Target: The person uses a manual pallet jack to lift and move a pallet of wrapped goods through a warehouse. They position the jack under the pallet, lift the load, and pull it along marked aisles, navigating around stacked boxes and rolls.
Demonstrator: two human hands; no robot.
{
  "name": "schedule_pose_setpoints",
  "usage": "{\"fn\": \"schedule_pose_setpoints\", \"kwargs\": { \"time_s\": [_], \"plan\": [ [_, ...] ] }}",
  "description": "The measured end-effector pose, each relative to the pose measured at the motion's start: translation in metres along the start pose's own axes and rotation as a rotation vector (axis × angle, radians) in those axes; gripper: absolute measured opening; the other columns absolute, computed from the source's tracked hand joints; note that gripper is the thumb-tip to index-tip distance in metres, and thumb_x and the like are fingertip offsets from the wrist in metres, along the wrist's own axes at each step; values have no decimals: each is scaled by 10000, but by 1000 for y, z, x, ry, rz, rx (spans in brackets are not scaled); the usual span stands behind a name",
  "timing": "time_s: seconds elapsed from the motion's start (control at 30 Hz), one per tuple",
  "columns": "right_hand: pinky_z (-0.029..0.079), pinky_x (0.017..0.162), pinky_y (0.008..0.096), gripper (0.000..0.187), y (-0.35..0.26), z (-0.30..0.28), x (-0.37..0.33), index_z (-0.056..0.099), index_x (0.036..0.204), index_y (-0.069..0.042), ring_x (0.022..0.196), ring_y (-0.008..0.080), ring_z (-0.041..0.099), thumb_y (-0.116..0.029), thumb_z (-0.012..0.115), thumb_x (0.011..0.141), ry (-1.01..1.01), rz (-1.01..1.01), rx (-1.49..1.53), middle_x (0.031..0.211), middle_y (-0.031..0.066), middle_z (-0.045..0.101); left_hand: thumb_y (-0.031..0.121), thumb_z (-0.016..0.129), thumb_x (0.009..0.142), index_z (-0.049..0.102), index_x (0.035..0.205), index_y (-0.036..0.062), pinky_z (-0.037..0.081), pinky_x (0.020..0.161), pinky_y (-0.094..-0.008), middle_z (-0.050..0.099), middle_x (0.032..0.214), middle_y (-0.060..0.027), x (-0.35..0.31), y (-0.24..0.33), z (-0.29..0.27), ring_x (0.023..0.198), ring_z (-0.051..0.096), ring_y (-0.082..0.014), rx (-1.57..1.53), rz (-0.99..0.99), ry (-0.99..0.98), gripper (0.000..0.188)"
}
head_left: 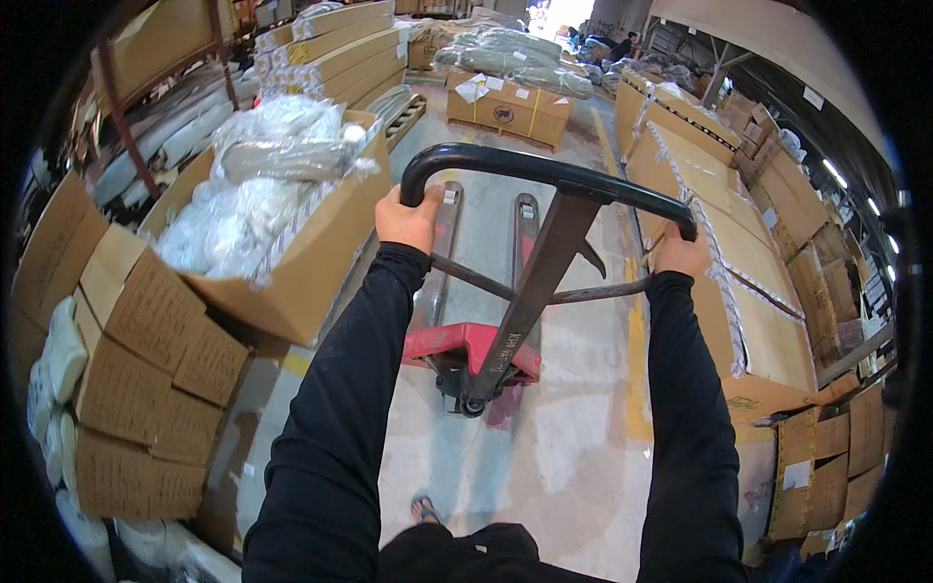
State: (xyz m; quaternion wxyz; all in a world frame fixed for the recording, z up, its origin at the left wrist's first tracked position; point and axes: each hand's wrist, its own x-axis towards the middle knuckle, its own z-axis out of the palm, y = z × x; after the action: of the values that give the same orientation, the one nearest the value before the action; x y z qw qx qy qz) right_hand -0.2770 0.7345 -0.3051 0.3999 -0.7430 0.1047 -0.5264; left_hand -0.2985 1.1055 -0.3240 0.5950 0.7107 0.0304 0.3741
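Both my hands are wrapped round the black loop handle of a pallet jack [515,301]. My left hand [408,220] grips the left side of the loop. On the opposite side my right hand [680,253] is closed just below the bend. Between them a small lever [591,260] sits beside the dark shaft, touched by neither hand. The shaft runs down to a red base [466,345], low over the floor. Two long forks [525,228] point away from me, with nothing on them. Black sleeves cover my arms.
An open carton [311,282] full of clear plastic wrap stands on the left, near stacked flattened cardboard [146,389]. Large cartons [758,311] line the right side. Ahead, a wide box [505,112] on a pallet bears wrapped bundles [515,56]. Yellow lines [637,379] mark the floor.
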Motion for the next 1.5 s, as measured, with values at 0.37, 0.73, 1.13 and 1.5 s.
{"fn": "schedule_pose_setpoints", "kwargs": {
  "time_s": [0.37,0.73,1.13,1.5],
  "plan": [
    [489,665,384,287,86,250,111,630,884,-11,711,330,639,-213,712,699,51,-72,-101,744,172,653,289,719,750,563,663,4,371,470,-317,506,539,-34,230,-161,181,486,454,-121,36,40,41,336],
    [500,693,360,241,191,516,257,634,903,5,737,288,652,-136,687,714,-71,-38,0,785,145,673,268,739,737,635,778,-48,440,585,-323,600,615,-65,394,-247,352,575,521,-126,93,-10,121,335],
    [491,685,369,248,254,888,379,654,854,-17,730,277,649,-228,679,724,-4,-157,-169,763,162,662,290,723,729,649,790,-18,455,609,-337,609,622,-129,672,-410,492,579,571,-174,163,79,161,323],
    [496,701,387,280,276,1086,433,635,868,-46,745,328,648,-225,727,674,106,-91,-111,773,171,658,297,700,763,662,798,-33,475,628,-364,639,639,-146,903,-552,618,626,630,-215,61,44,50,334]
  ]
}}
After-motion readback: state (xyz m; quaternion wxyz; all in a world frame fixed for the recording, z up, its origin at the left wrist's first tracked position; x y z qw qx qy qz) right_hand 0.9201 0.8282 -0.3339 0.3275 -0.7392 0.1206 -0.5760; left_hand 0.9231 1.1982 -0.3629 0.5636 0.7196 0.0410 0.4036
